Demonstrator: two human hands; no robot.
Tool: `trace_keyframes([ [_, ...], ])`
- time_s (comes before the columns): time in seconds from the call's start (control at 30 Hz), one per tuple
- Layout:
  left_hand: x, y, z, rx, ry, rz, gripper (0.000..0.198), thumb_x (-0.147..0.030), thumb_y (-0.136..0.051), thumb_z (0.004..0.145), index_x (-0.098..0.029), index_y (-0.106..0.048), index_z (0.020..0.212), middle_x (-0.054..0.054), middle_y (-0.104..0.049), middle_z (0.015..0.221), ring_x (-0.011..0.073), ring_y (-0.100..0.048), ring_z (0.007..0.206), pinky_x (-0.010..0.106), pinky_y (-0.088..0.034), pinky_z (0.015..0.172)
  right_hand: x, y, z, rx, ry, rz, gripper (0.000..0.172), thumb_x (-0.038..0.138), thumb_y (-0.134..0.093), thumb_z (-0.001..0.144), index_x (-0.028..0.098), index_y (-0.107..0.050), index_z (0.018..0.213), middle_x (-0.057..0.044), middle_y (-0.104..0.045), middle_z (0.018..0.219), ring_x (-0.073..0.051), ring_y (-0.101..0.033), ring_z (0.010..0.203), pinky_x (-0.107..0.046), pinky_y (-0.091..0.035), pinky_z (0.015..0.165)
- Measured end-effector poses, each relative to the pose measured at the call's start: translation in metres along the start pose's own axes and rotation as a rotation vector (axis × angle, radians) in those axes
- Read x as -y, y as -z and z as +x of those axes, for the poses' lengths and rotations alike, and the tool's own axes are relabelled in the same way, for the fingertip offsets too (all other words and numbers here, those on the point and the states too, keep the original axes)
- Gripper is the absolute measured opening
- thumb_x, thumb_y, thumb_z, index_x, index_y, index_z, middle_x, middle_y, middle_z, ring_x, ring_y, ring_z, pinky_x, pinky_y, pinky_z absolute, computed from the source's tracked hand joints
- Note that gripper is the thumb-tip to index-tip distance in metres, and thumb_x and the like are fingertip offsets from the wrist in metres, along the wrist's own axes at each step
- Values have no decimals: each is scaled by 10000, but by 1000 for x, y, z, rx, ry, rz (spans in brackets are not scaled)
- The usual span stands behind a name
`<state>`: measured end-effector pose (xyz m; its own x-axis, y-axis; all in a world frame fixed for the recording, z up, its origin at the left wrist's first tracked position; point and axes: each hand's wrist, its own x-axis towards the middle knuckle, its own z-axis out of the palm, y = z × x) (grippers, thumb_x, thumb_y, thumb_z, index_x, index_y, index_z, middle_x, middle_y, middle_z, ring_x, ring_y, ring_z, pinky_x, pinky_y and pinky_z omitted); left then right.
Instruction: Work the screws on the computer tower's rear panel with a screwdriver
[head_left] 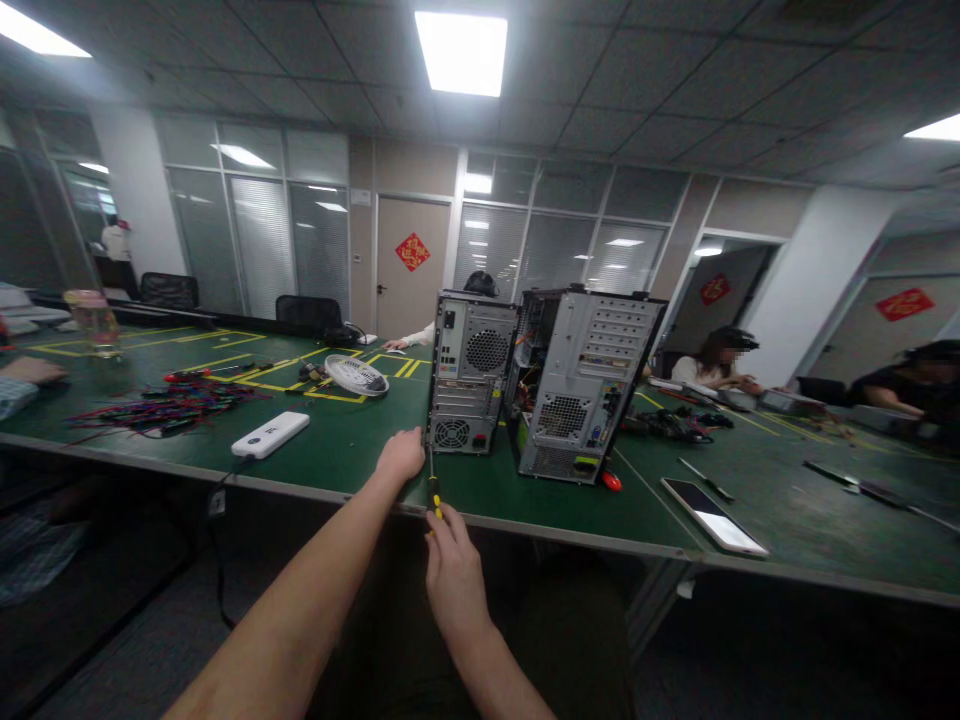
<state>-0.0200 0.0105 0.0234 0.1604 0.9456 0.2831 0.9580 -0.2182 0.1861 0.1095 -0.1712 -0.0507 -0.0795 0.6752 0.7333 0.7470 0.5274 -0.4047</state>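
Observation:
A grey computer tower [471,385] stands upright on the green table, its rear panel with fan grilles and ports facing me. My right hand [454,560] is closed around the handle of a black and yellow screwdriver [434,492]. The shaft points away from me, with its tip by the lower left edge of that tower. My left hand [403,455] is against the tower's lower left side; its fingers are mostly hidden from me. Just right of it stands a second, larger computer tower [574,390], turned at an angle.
On the left lie a white power bank [270,435], a bundle of thin coloured cables [169,405] and a white round basket [356,375]. To the right are a phone [712,515], a loose screwdriver [705,478] and black cables [675,425]. People sit across the table.

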Motion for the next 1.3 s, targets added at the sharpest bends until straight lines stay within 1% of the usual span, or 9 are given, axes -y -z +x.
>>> trace_keyframes([
  [0.2, 0, 1, 0, 4, 11, 10, 315, -146, -400, 989, -151, -632, 1203, 172, -745, 1193, 283, -705, 1136, 363, -514, 944, 3, 2, 4, 10, -44, 23, 296, 106, -540, 1005, 170, -702, 1245, -139, -705, 1217, -249, -735, 1091, -365, -614, 977],
  [0.27, -1, 1, 0, 2, 15, 3, 319, -144, -397, 988, -155, -633, 1201, 172, -746, 1193, 284, -705, 1138, 367, -514, 947, 4, 3, 4, -3, -58, 18, 270, 124, -558, 1006, 174, -702, 1228, -140, -701, 1214, -254, -736, 1079, -366, -620, 957],
  [0.4, -1, 2, -1, -6, 3, 12, 320, -142, -393, 984, -145, -635, 1193, 180, -745, 1194, 291, -701, 1150, 373, -514, 950, 2, 2, 4, 1, -39, -27, 341, 99, -525, 1006, 186, -721, 1271, -167, -647, 1354, -255, -735, 1088, -377, -626, 947],
  [0.5, -1, 2, -1, -4, 1, 18, 319, -143, -389, 983, -138, -635, 1187, 185, -744, 1187, 298, -701, 1148, 376, -519, 939, 1, 2, 4, 9, -4, -13, 395, 68, -518, 986, 204, -746, 1280, -156, -656, 1349, -235, -737, 1072, -369, -621, 971],
  [0.7, -1, 1, 0, -7, 12, 20, 312, -145, -396, 986, -147, -631, 1192, 178, -747, 1178, 286, -713, 1131, 361, -521, 927, 0, 3, 1, 4, 4, 8, 565, -31, -454, 921, 193, -714, 1370, -168, -653, 1399, -263, -679, 1257, -402, -581, 1080],
  [0.87, -2, 2, -1, 3, 16, 13, 326, -140, -394, 984, -146, -631, 1207, 186, -742, 1191, 293, -704, 1156, 370, -515, 946, -1, 1, 0, 12, -53, 9, 489, 11, -495, 954, 182, -708, 1360, -159, -672, 1356, -255, -701, 1216, -392, -588, 1064],
  [1.0, -2, 2, -1, 3, 9, 5, 343, -147, -388, 982, -145, -627, 1227, 191, -737, 1200, 300, -695, 1163, 390, -512, 962, -1, -1, 1, 17, -50, 7, 420, 57, -525, 980, 173, -705, 1341, -153, -695, 1301, -258, -713, 1181, -401, -591, 1054],
  [1.2, 0, -1, 1, -3, 16, 8, 322, -157, -388, 982, -155, -626, 1199, 182, -744, 1180, 288, -714, 1114, 376, -523, 931, -1, -1, 1, 14, -33, 4, 420, 61, -520, 985, 170, -702, 1347, -165, -659, 1365, -261, -698, 1214, -393, -587, 1058],
  [1.3, 0, -2, 2, 0, 17, 14, 323, -160, -388, 985, -152, -623, 1207, 183, -745, 1174, 291, -715, 1119, 375, -525, 928, -1, -1, 1, 8, -9, -1, 452, 45, -514, 977, 207, -716, 1348, -150, -650, 1379, -248, -699, 1206, -380, -589, 1050],
])
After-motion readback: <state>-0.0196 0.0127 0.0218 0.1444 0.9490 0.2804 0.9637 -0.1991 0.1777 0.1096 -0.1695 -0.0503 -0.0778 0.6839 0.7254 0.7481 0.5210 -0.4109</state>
